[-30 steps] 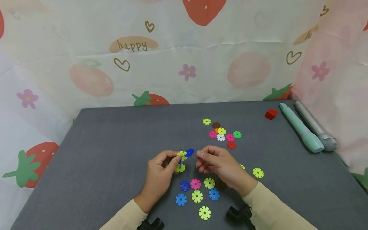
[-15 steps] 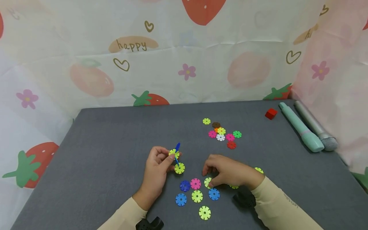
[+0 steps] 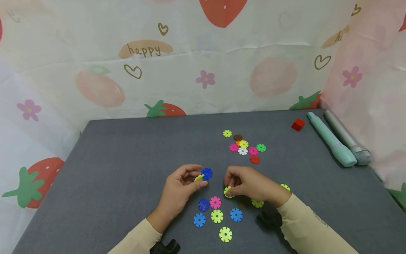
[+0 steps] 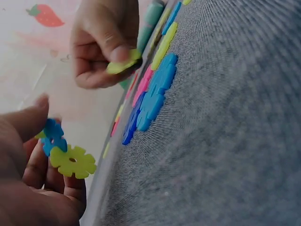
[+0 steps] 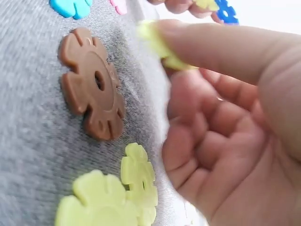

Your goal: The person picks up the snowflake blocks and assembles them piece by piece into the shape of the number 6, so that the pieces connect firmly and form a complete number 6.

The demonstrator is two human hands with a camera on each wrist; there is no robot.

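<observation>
My left hand (image 3: pixel 177 192) pinches a small chain of slotted plastic discs joined edge to edge. A dark blue disc (image 3: pixel 207 173) tops the chain in the head view; in the left wrist view a blue disc (image 4: pixel 54 136) meets a yellow-green disc (image 4: pixel 74 161). Some of the chain is hidden by the fingers. To its right, my right hand (image 3: pixel 253 183) holds a single yellow-green disc (image 3: pixel 228 192) between thumb and curled fingers, above the cloth. That disc (image 4: pixel 124 63) is apart from the chain.
Loose slotted discs lie in front of the hands, including a pink one (image 3: pixel 215 202) and a brown one (image 5: pixel 94 84). A mixed cluster with a white disc (image 3: pixel 243 151) sits farther back. At back right are a red block (image 3: pixel 298 125), a green bottle-shaped object (image 3: pixel 333 141) and a silver microphone (image 3: pixel 349 141).
My right hand has gone down to the loose discs, picked up a yellow-green one and raised it slightly. My left hand has turned the chain, so the dark blue disc now faces the head camera.
</observation>
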